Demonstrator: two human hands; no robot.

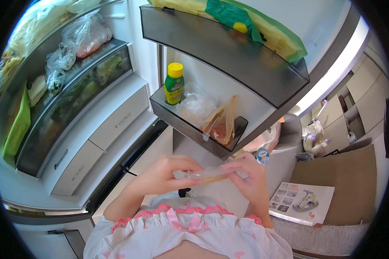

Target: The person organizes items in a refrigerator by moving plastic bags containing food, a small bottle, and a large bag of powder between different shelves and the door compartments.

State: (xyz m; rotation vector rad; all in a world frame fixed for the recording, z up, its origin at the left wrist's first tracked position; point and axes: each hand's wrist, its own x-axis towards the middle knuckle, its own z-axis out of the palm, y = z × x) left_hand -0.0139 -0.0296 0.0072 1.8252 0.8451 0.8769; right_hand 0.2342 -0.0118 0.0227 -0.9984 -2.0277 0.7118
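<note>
Between my left hand (176,171) and my right hand (249,171) is a small, thin package in clear plastic (210,175), yellowish along its lower side. The thumb and fingers of each hand pinch one end of it. Both hands are in front of my chest, just below the lower bin (186,124) of an open refrigerator door. In that bin stand a green bottle with a yellow cap (174,84), a crumpled clear plastic bag (197,103) and a tan plastic bag (223,126) with reddish contents. What exactly the held package contains cannot be made out.
Bagged food (92,42) and a green plastic basket (17,126) sit on the refrigerator shelf at left, above closed white drawers (116,119). A large green-and-yellow bag (233,24) fills the upper door bin. At right, a printed box (301,202) lies by brown cardboard (340,181).
</note>
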